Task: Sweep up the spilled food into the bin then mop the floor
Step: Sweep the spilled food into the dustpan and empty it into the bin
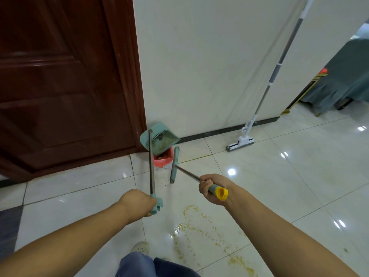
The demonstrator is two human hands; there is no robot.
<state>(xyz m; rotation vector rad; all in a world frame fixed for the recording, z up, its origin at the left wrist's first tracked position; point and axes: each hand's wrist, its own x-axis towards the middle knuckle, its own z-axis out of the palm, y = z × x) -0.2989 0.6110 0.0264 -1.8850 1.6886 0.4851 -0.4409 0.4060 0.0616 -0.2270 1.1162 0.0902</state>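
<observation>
My left hand (137,203) grips the end of the long dustpan handle (151,168). The teal dustpan (159,138) is tipped over a small red bin (162,157) that stands by the wall corner, with orange scraps inside. My right hand (211,187) holds the broom handle near its yellow cap (222,193). The teal broom head (174,165) rests on the floor just right of the bin. Yellow smears and crumbs of spilled food (195,230) lie on the white tiles in front of my feet. A white and grey mop (240,141) leans against the wall to the right.
A dark red wooden door (60,82) fills the left side. The white wall (209,66) has a black skirting. At far right an opening shows furniture under grey cloth (343,80). My shoe (140,247) and trouser legs are at the bottom edge.
</observation>
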